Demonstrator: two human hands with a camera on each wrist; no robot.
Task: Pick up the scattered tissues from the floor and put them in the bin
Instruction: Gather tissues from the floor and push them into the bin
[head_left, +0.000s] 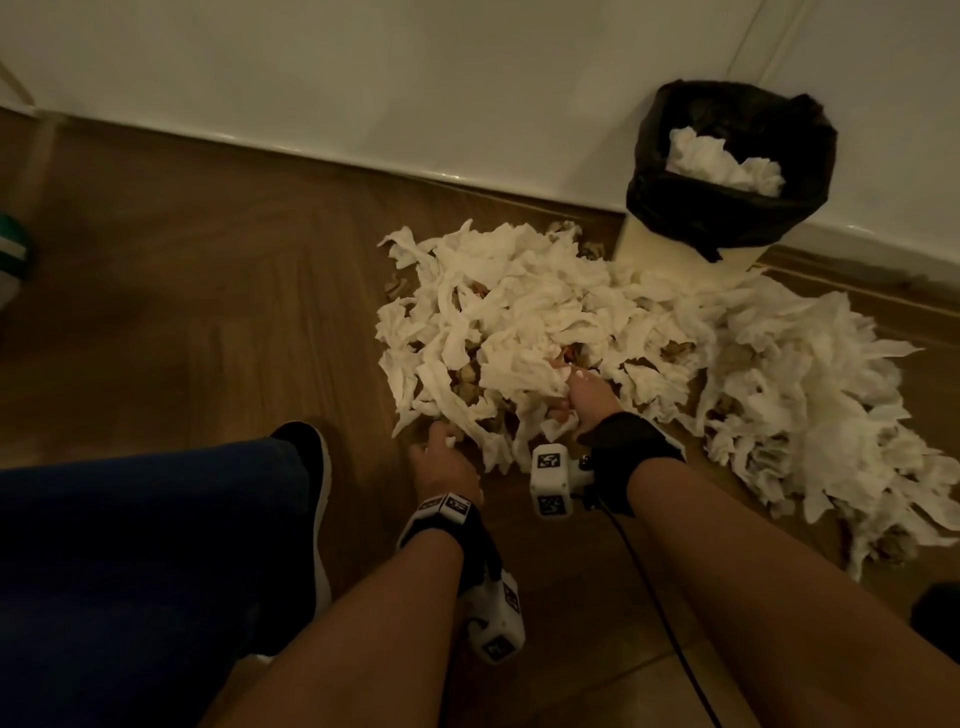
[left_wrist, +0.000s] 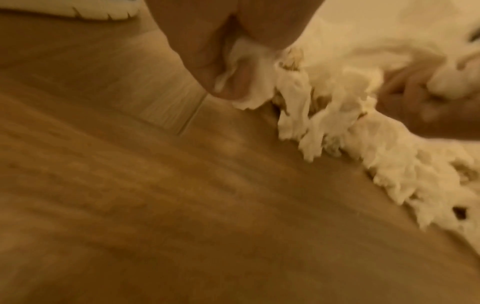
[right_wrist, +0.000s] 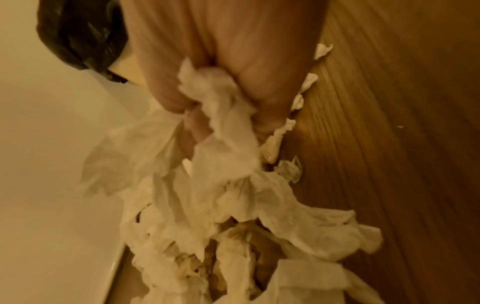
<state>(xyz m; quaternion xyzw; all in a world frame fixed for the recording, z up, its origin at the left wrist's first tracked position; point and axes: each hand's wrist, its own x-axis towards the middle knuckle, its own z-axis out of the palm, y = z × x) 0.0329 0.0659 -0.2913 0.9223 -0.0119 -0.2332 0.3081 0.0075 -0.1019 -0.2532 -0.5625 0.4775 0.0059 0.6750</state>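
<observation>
Tissues (head_left: 519, 332) lie heaped on the floor (head_left: 208, 291) before the bin (head_left: 727, 171). The right hand (right_wrist: 228, 86) has its grip bunched round a wad; the left hand (head_left: 441, 457) pinches a scrap at the heap's near edge. Best squeeze both tight, lifting clear so trailing sheets don't drag.

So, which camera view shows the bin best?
The head view: the whole bin stands by the wall, its black liner holding some tissues. The right wrist view shows only a blurred part of it behind the right hand. The left wrist view does not show it.
</observation>
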